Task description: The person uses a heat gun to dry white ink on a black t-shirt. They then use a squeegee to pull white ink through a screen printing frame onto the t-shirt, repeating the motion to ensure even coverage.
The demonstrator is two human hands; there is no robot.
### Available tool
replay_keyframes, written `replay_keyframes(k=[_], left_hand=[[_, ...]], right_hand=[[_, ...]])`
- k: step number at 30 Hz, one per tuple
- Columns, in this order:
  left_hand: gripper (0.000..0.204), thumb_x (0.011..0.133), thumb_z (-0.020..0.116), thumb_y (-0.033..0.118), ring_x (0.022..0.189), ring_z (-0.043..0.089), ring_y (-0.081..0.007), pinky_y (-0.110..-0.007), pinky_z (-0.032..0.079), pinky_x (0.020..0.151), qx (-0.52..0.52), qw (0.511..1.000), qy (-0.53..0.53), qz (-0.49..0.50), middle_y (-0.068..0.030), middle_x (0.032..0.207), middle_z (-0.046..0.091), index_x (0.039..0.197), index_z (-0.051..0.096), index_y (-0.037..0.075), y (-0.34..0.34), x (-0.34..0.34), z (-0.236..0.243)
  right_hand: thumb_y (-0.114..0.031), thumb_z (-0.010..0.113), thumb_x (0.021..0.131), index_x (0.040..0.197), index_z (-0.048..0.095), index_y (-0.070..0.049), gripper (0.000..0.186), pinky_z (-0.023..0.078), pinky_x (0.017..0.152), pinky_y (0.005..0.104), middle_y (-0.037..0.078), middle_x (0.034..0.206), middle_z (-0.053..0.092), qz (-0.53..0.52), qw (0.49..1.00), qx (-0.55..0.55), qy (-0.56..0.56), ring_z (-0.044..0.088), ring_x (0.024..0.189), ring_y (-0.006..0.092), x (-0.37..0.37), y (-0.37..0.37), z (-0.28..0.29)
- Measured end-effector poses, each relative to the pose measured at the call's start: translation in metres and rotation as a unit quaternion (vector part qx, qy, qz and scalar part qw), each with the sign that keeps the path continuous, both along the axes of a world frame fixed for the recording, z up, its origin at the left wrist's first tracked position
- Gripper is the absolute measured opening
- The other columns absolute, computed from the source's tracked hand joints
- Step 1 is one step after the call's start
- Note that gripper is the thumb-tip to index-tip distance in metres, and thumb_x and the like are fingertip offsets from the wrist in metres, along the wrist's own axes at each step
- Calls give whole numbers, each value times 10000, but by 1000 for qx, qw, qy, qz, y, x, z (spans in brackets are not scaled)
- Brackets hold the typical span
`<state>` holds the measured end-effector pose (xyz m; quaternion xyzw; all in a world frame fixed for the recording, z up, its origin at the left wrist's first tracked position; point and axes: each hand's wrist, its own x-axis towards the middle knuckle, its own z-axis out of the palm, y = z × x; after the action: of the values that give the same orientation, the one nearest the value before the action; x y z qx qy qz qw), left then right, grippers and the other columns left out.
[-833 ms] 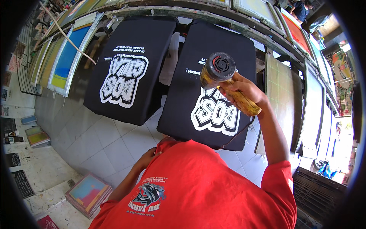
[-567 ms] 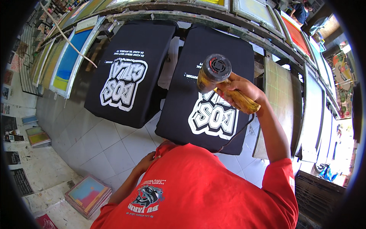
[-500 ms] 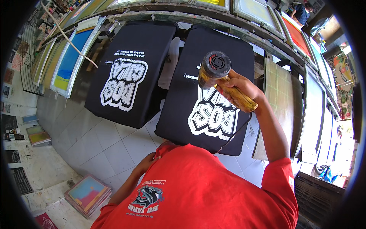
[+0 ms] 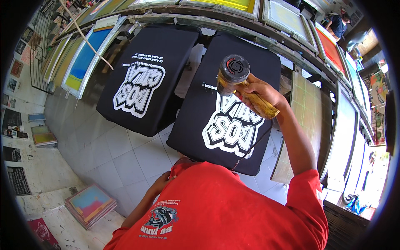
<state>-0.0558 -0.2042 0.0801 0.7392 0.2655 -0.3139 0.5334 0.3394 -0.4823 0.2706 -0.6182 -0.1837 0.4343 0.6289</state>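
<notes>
In my right hand [image 4: 260,92] is a yellow heat gun [image 4: 234,71] with a round black vented cap facing up, my fingers closed round its handle. I hold it above the right black T-shirt [image 4: 189,121], over the upper part of a white block-letter print [image 4: 233,129]. A dark cord hangs from the handle across the shirt. My left hand [image 4: 161,181] lies against the side of my red shirt at the waist, with its fingers partly hidden. To the left, a second black T-shirt [image 4: 166,83] with the same kind of print is stretched over its own board.
Framed printing screens stand along the far rail, among them a blue one [image 4: 89,54] and a red one [image 4: 327,41]. A greenish board [image 4: 306,121] leans at the right. Stacked small frames [image 4: 91,204] lie at lower left. Another person [image 4: 338,26] is at the far right.
The view has shifted slightly, so the shirts and screens sit a little differently. The heat gun has tilted slightly and stays over the right shirt's print. My left hand keeps its place at my waist.
</notes>
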Motion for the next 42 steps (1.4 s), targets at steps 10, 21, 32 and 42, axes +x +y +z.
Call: replay_keyframes(k=[10,21,32,42], left_hand=[[697,885,497,559,1113,555,-346,-384,425,936,5,999,-3,49,-252,1198,570,1232,514,-45,-23,-26,-15],[705,878,520,562,1067,565,-344,-389,430,925,21,996,3,83,-255,1197,558,1236,507,-45,-32,-30,-2],[748,873,530,557,1147,535,-354,-386,414,968,11,997,0,73,-268,1246,531,1286,468,-63,-20,-24,0],[719,874,532,551,1137,544,-357,-388,419,966,17,997,-9,74,-264,1219,553,1266,494,-50,-8,-24,-10]], right_hand=[[-150,501,815,1311,377,-95,514,473,559,241,115,944,526,-8,999,37,19,515,660,127,24,2,-4],[-173,492,848,1286,365,-86,464,468,538,231,105,925,520,43,996,79,13,517,664,119,19,46,-11],[-207,512,838,1357,318,-115,562,505,604,253,91,934,559,59,997,45,-18,564,680,120,26,70,-14],[-202,528,842,1333,339,-111,534,499,590,253,91,939,554,65,997,29,5,558,677,116,27,66,-12]])
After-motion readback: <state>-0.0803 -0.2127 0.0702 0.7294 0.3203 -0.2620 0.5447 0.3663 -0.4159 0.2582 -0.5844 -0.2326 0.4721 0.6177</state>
